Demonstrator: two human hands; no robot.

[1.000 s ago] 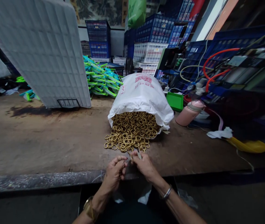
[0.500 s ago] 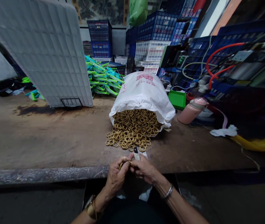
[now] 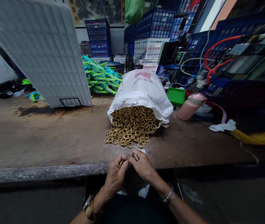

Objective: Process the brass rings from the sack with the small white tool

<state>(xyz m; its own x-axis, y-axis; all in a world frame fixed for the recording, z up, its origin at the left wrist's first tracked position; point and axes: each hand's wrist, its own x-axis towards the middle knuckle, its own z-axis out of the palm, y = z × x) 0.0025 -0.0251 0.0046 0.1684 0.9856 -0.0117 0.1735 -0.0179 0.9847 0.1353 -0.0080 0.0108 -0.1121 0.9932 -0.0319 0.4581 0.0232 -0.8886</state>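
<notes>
My left hand point(image 3: 116, 171) is closed around brass-coloured rings point(image 3: 120, 164), which show between the thumb and fingers. Just to its right, my right hand point(image 3: 143, 165) is closed on a small knife-like tool point(image 3: 135, 156), whose slim end sticks out past the fingers. The fingertips of both hands meet, or nearly meet, over the table's front edge. Beyond them a heap of brass-coloured rings point(image 3: 129, 135) spills onto the table from the mouth of a white woven sack point(image 3: 144, 88) lying on its side.
The brown table point(image 3: 53, 140) has a worn front edge. At the left stands a tall white ribbed panel point(image 3: 44, 56), with green and blue plastic pieces point(image 3: 103, 77) behind it. To the sack's right are a green tray point(image 3: 176, 96), a pink bottle point(image 3: 190, 107) and a yellow bag point(image 3: 255, 138).
My right hand has turned the knife-like tool, so its dark end no longer points up toward the rings. The fingers of both hands have shifted slightly, and the whole view has moved a little.
</notes>
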